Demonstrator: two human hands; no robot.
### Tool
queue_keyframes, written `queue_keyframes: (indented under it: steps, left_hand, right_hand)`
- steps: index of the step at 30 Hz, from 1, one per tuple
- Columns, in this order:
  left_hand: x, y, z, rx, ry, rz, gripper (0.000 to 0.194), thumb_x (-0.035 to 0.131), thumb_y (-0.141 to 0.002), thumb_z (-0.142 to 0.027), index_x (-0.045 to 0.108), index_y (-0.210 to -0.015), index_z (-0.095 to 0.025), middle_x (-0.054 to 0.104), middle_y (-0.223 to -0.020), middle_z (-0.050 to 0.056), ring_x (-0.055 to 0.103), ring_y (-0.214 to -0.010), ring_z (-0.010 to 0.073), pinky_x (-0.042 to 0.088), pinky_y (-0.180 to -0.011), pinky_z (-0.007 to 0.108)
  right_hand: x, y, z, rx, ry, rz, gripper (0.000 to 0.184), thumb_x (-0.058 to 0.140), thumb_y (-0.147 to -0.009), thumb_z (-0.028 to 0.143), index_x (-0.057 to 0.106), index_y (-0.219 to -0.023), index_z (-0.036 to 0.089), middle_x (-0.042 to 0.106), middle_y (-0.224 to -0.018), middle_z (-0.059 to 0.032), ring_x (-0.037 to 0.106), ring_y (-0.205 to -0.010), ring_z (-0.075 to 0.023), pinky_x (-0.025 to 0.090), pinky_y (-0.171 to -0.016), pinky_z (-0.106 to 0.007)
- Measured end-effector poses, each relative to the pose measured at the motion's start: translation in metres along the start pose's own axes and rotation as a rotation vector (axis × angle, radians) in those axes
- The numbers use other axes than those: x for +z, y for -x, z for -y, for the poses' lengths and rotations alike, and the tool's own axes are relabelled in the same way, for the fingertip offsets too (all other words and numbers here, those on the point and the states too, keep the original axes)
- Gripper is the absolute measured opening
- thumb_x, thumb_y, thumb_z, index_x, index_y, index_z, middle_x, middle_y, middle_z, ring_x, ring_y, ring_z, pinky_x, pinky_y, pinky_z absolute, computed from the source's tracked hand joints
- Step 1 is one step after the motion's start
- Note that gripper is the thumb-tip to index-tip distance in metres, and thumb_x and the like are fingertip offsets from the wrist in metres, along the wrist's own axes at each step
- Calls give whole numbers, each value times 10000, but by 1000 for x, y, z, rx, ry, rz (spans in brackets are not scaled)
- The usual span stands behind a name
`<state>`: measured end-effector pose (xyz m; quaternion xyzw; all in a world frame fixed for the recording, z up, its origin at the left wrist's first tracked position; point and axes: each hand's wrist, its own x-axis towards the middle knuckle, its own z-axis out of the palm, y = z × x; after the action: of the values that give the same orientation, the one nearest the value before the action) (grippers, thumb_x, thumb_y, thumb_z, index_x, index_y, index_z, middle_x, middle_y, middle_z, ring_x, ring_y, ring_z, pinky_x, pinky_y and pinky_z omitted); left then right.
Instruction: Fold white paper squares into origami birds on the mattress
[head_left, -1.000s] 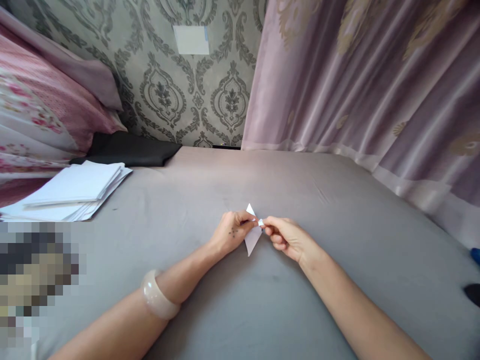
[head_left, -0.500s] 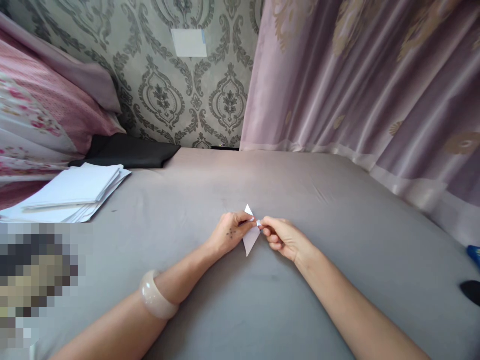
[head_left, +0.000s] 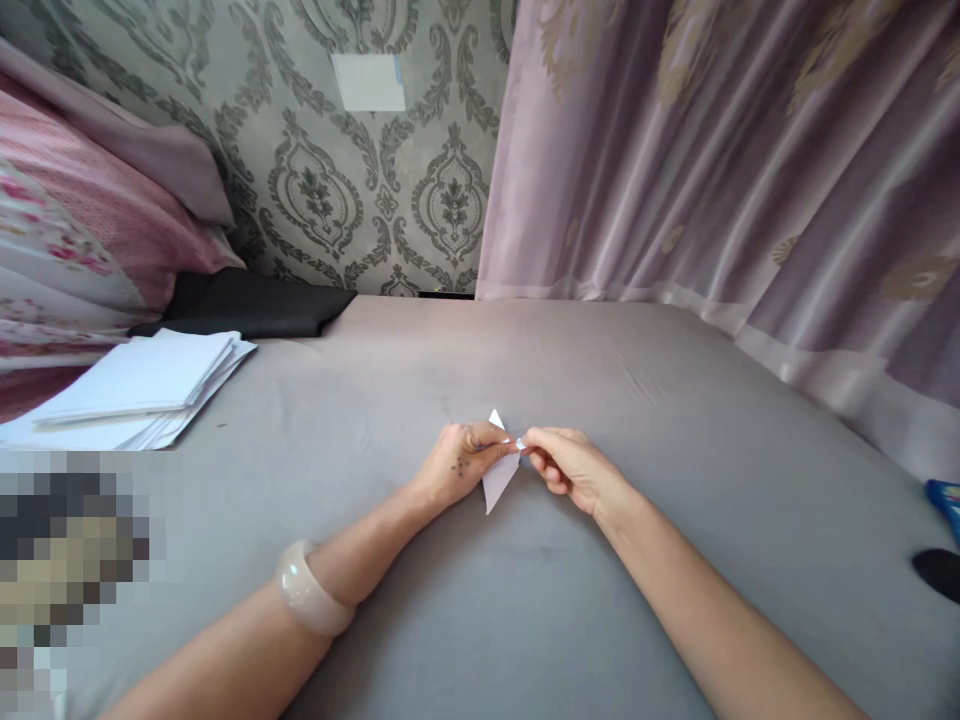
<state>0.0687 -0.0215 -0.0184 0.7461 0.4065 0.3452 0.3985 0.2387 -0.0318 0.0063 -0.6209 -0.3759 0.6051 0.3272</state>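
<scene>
Over grey cloth (head_left: 420, 360), well right of a paper stack (head_left: 142, 378), pinching with the left hand (head_left: 459, 465) folded white paper (head_left: 501, 485) mid-view, and pinching its small right tip with the right hand (head_left: 568, 468), well left of a black object (head_left: 937, 575).

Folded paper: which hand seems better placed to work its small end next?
Probably the right hand: it pinches the small end of the folded paper, while the left hand seems busy holding the rest.
</scene>
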Motion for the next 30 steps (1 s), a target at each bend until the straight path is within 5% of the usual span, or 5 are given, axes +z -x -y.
queue_keyframes:
  steps: [8, 16, 23, 26, 30]
  left_hand:
    - [2, 0, -1, 76, -35, -56, 227, 538, -896, -292, 736, -825, -207, 735, -898, 35, 664, -846, 174, 483, -780, 249]
    - [-1, 0, -1, -80, -270, -215, 117, 595, -846, -277, 680, -824, -200, 672, -802, 23, 587, -777, 170, 449, -725, 263]
    - [4, 11, 3, -152, -374, -224, 180, 618, -794, -240, 592, -965, -191, 620, -822, 22, 583, -730, 164, 443, -678, 271]
    - [6, 12, 0, -192, -367, -258, 219, 624, -793, -224, 565, -1002, -200, 620, -779, 7, 596, -720, 167, 453, -679, 280]
    - [9, 10, -2, -273, -189, -286, 270, 672, -771, -240, 539, -1001, -190, 628, -758, 0, 621, -689, 162, 487, -670, 290]
  right_hand:
    - [-3, -1, 2, -20, 32, 22, 87, 602, -685, 212, 597, -629, 145, 458, -457, 67, 302, -350, -17, 194, -302, -146]
    - [-8, 2, 4, -132, 98, -152, 115, 553, -784, 205, 564, -680, 159, 487, -516, 66, 356, -356, -22, 246, -322, -148]
    - [3, 9, -6, -221, 344, -75, 96, 628, -752, 233, 593, -678, 181, 633, -611, 6, 477, -388, -72, 302, -372, -200]
    - [6, 15, -14, -299, 469, -20, 70, 678, -723, 235, 636, -685, 193, 631, -609, 2, 538, -499, -108, 344, -475, -221]
    - [9, 22, -22, -547, 845, -70, 73, 632, -792, 242, 653, -856, 213, 659, -875, -33, 603, -813, -171, 394, -692, -259]
